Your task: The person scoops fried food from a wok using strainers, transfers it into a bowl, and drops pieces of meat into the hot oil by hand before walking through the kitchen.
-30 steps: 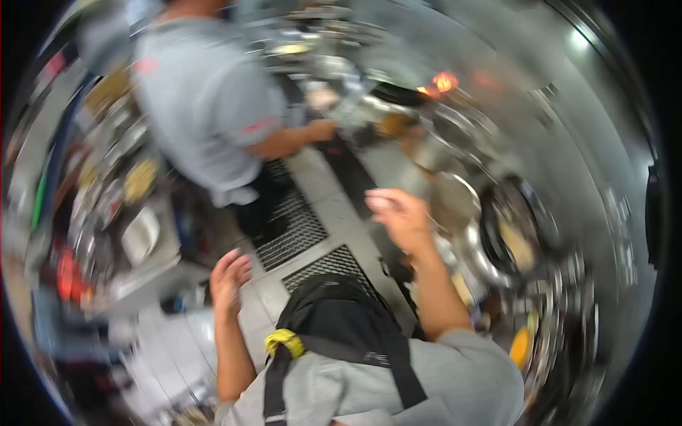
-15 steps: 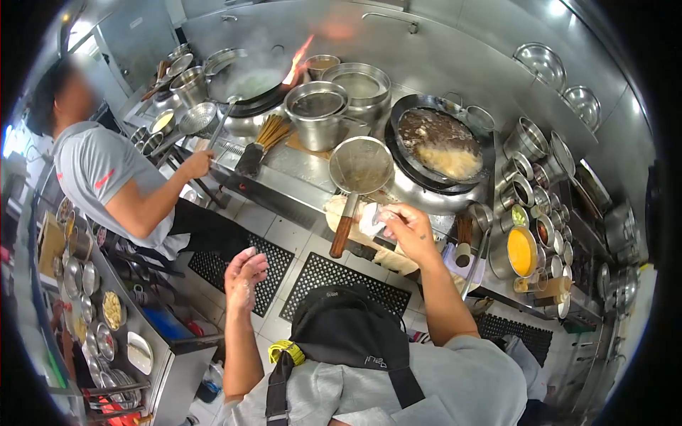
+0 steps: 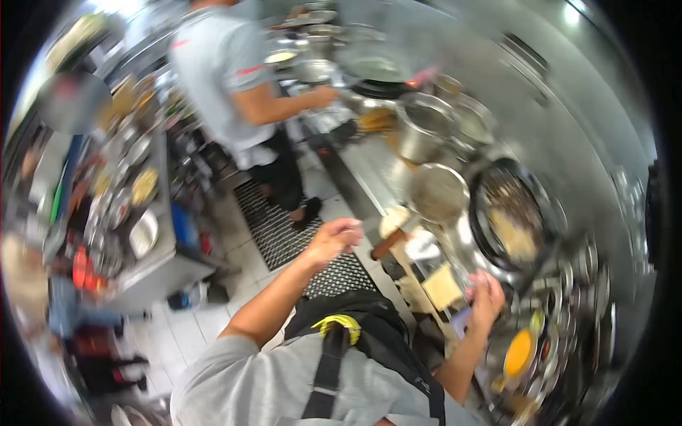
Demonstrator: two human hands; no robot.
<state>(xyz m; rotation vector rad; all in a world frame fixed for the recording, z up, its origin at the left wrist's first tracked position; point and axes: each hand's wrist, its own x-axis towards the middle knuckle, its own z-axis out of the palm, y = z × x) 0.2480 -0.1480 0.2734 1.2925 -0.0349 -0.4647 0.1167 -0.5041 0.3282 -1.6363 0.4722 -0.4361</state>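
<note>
Blurred by motion, my left hand (image 3: 337, 240) is over the floor mat, left of the strainer's wooden handle (image 3: 388, 243); its fingers are bent close together and nothing clear shows in them. At the counter's front edge, below the wok of bubbling oil (image 3: 506, 213), my right hand (image 3: 486, 295) has loosely curled, parted fingers and no visible object. A pale square piece (image 3: 442, 287) lies on the counter left of my right hand. The round strainer (image 3: 437, 193) rests beside the wok, with a white item (image 3: 423, 246) below it.
A co-worker in a grey shirt (image 3: 224, 78) stands at the far stove, one arm toward a steaming wok (image 3: 376, 67). Metal pots (image 3: 424, 128) sit between the woks. An orange-filled container (image 3: 519, 353) stands at lower right. Food trays cover the left counter (image 3: 160, 245).
The view has swung left. My left hand has moved rightward and inward. My right hand has moved away from the strainer handle, and the white item it held no longer shows in it.
</note>
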